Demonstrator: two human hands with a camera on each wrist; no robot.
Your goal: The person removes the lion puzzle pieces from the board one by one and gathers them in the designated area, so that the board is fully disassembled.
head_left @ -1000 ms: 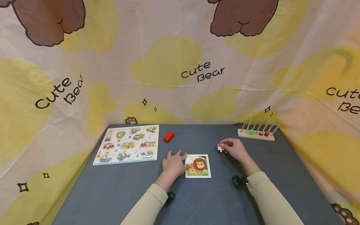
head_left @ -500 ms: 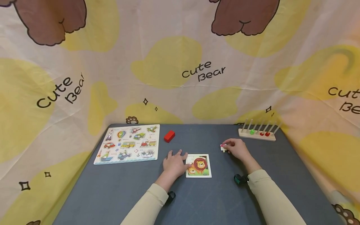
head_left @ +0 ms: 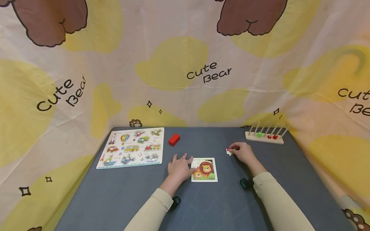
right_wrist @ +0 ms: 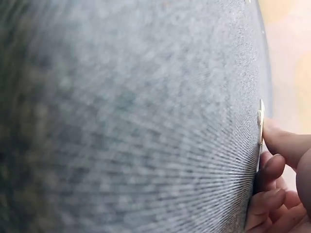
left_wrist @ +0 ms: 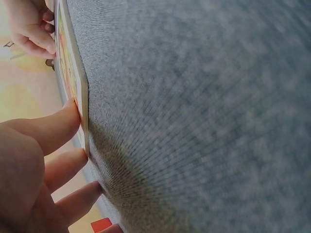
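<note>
Head view shows two hands at work over a grey counter (head_left: 130, 192). The left hand (head_left: 179, 170) lies with fingers spread and holds nothing; its thumb touches the left edge of the lion jigsaw puzzle (head_left: 206, 168), which lies flat in front of the person. The right hand (head_left: 242, 152) has thumb and fingers closed in a pinch on a small jigsaw piece (head_left: 228, 151), near the puzzle, to its right and farther back. If the piece touches the counter, I cannot tell.

In my judgement, the step in hand is to handle this loose piece while the puzzle is steadied; the next move calls for a sure pinch and correct turning of the piece.

Counted: one lion jigsaw puzzle, one loose piece, one vehicle puzzle board (head_left: 118, 142), one red block (head_left: 174, 140) and one peg rack (head_left: 254, 138). Its beads, green and red, are too small to count.
</note>
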